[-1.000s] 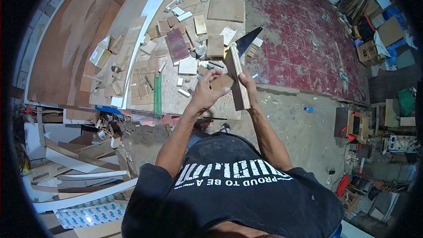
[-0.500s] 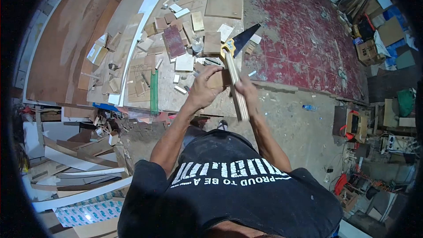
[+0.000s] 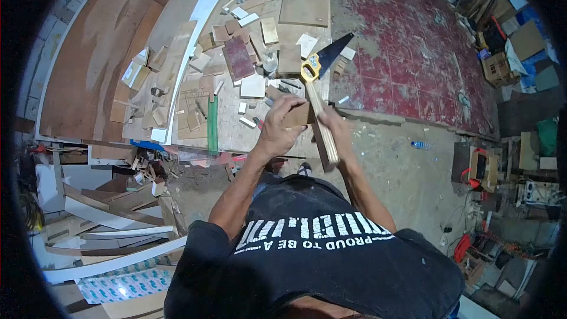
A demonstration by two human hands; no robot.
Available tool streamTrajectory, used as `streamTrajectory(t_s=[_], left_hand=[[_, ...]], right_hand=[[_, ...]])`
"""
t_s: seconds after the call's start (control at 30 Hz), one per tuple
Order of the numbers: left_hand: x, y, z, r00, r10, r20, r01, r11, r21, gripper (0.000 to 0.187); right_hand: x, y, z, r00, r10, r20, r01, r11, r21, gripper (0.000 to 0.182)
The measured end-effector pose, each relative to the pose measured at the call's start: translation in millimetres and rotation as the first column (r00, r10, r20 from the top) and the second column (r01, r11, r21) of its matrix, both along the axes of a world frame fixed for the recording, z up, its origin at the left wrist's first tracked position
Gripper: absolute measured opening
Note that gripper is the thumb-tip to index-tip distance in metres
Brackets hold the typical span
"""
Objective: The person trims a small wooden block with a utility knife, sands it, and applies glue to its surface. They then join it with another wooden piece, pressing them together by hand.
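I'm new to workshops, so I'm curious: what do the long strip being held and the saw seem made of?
Long strip: probably plywood, its bare edge showing pale layered lines. Saw: likely dark-coated metal blade, thin and flat; handle perhaps plastic or painted wood, being bright yellow.

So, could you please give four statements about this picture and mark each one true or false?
1. The left hand holds a small, flat brown wooden piece. True.
2. The right hand is on a long, layered wooden bar. True.
3. The yellow-handled black saw is in the right hand. False: it lies by the right edge of the pale wooden table.
4. The long, flat green strip lies on the dusty red surface. False: it lies on the table.
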State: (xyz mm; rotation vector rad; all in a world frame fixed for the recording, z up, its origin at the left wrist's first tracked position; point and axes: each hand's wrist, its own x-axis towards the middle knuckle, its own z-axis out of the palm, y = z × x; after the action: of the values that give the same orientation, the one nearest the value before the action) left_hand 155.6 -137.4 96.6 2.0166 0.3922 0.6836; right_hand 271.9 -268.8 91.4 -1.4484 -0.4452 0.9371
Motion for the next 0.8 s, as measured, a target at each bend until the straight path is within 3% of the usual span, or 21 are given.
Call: streamTrajectory(t_s=[0.07,0.1,0.17,0.2,0.23,0.37,0.5,0.63,0.67,0.7,0.77,0.8], left_hand=[[-1,-10,1,0.999,-0.024,0.025,0.023,0.999,0.043,0.055],[0,-8,-1,0.999,-0.029,0.027,0.028,0.998,0.049,0.055],[0,2,-5,0.999,0.040,-0.025,-0.039,0.997,0.062,0.053],[-2,10,-7,0.995,0.098,-0.021,-0.096,0.991,0.089,0.052],[-2,12,-4,0.994,0.109,-0.016,-0.107,0.990,0.092,0.052],[-7,-6,-8,0.999,0.044,-0.015,-0.042,0.994,0.104,0.053],[-7,8,-5,0.994,0.112,-0.013,-0.108,0.980,0.165,0.054],[-7,-1,-14,1.000,-0.003,-0.013,0.003,1.000,0.025,0.053],[-4,3,-17,1.000,0.005,-0.013,-0.004,0.999,0.042,0.053],[-7,3,-19,1.000,0.010,-0.024,-0.008,0.999,0.050,0.052],[-10,8,-14,0.999,0.039,-0.024,-0.037,0.998,0.058,0.052],[-12,10,-12,0.997,0.081,-0.019,-0.080,0.995,0.053,0.052]], right_hand=[[23,23,-28,0.999,0.013,-0.041,-0.012,0.999,0.033,0.054],[27,33,-27,1.000,0.011,-0.029,-0.010,0.999,0.050,0.054],[19,22,-22,0.990,0.054,-0.132,-0.064,0.995,-0.077,0.056],[2,10,2,0.986,0.050,-0.162,-0.063,0.995,-0.078,0.057],[-8,2,5,0.996,0.042,-0.084,-0.046,0.998,-0.052,0.056],[23,36,-53,0.955,0.010,-0.296,-0.012,1.000,-0.005,0.054],[-5,10,-1,0.988,0.044,-0.147,-0.054,0.997,-0.059,0.056],[29,48,-65,0.999,-0.018,0.046,0.016,0.999,0.032,0.055],[33,60,-53,0.968,-0.039,0.249,0.022,0.997,0.071,0.054],[30,58,-44,0.969,-0.048,0.241,0.031,0.997,0.076,0.054],[27,55,-24,0.987,-0.062,-0.151,0.067,0.997,0.034,0.054],[25,43,-15,0.976,-0.045,-0.214,0.038,0.999,-0.037,0.053]])
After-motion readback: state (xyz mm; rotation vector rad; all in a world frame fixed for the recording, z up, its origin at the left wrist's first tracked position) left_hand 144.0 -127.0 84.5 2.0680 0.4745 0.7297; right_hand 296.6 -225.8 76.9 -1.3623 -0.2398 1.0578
